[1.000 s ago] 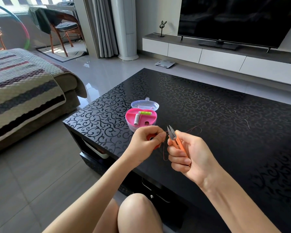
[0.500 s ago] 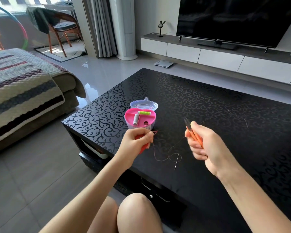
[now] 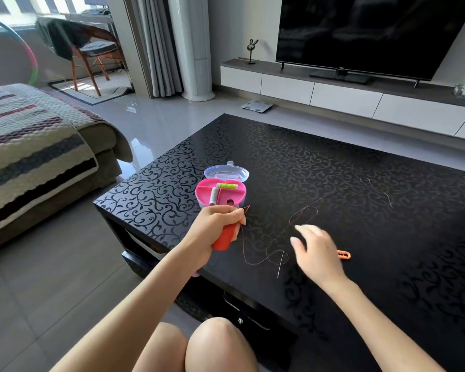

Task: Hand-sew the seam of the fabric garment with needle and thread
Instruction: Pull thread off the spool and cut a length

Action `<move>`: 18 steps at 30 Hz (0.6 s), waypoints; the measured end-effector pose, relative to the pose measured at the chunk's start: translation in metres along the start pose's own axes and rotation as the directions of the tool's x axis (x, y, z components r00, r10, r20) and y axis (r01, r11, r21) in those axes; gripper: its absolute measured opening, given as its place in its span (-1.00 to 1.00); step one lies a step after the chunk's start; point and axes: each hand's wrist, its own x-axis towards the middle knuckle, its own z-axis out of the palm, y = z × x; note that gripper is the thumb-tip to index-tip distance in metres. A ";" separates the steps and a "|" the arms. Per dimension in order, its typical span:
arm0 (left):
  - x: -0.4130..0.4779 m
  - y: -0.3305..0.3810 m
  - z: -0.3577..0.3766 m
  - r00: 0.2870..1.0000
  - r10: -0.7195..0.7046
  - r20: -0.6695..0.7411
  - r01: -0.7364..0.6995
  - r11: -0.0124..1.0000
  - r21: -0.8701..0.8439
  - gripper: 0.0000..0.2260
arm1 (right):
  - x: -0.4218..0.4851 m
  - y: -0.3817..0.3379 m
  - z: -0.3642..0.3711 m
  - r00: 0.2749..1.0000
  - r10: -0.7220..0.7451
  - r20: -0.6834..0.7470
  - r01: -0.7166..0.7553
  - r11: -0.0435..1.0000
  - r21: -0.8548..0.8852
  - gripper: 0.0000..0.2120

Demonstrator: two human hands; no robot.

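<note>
My left hand (image 3: 218, 224) grips a red thread spool (image 3: 224, 237) above the near left part of the black table (image 3: 333, 170). A needle (image 3: 280, 264) lies on the table, threaded on a long thin thread (image 3: 301, 214) that loops across the surface to the right. My right hand (image 3: 317, 251) hovers over the table just right of the needle with fingers spread and holds nothing. The orange snips (image 3: 343, 255) lie on the table behind that hand, mostly hidden by it. No garment is in view.
An open pink sewing box (image 3: 220, 193) with a white and a green spool and a clear lid sits just beyond my left hand. A sofa with a striped blanket (image 3: 32, 146) stands to the left. A TV on a low cabinet (image 3: 333, 89) is across the room.
My right hand has put the orange snips down on the table and opened. The cut thread with the needle now lies on the table. My left hand moved left and down with the red spool.
</note>
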 end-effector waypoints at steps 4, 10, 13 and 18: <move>0.006 0.000 0.003 1.000 -0.028 0.005 0.028 1.000 0.005 -0.76 | -0.011 -0.092 -0.017 0.904 -0.121 0.410 -0.269 0.584 0.766 -0.67; 0.018 0.000 -0.004 0.999 -0.023 -0.036 0.028 0.993 0.118 -0.76 | -0.004 -0.106 -0.014 0.974 -0.087 0.208 -0.070 0.760 0.646 -0.84; 0.027 -0.003 -0.011 0.997 -0.067 -0.044 0.071 0.992 0.108 -0.80 | 0.003 -0.097 -0.013 0.994 -0.036 0.106 -0.039 0.778 0.627 -0.82; 0.049 -0.013 0.005 0.989 -0.150 0.008 0.150 0.982 -0.118 -0.88 | 0.024 -0.065 -0.032 0.977 0.204 -0.069 -0.096 0.700 0.708 -0.78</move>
